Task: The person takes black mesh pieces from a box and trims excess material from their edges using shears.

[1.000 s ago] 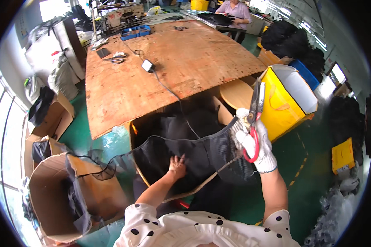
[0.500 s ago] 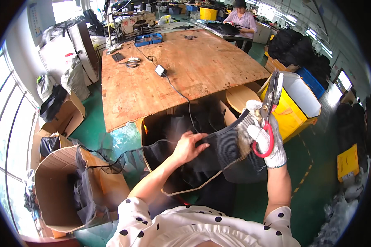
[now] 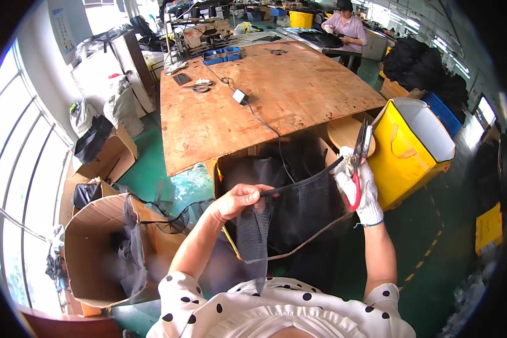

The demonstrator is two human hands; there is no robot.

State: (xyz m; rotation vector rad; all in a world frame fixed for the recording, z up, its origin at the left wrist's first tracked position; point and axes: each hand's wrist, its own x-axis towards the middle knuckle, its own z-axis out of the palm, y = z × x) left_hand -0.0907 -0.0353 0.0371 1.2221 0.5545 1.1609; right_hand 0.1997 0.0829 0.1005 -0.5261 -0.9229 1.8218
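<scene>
My left hand point(image 3: 238, 200) pinches the black binding edge of a dark mesh strip point(image 3: 250, 233), which hangs down below it. My right hand point(image 3: 358, 188), in a white knitted glove, grips red-handled scissors point(image 3: 356, 194) with the blades pointing up, along with the other end of the mesh band. The band is stretched between my hands over an open cardboard box point(image 3: 226, 232) holding black fabric. A thin black cord point(image 3: 279, 141) runs down from the table into that box. More black mesh trails leftward toward a second carton.
Plywood table point(image 3: 270, 84) ahead with an adapter point(image 3: 240, 96), blue tray point(image 3: 222, 55) and small tools. Yellow bag point(image 3: 403, 163) at right, carton point(image 3: 96, 253) at lower left, sacks and cartons along the window side, black piles point(image 3: 417, 70) at back right. A person point(image 3: 343, 31) works at a far bench.
My left hand has risen from the fabric in the box and now pinches the band's edge. My gloved hand with the scissors has shifted slightly. The view has moved, so the surroundings sit farther right.
</scene>
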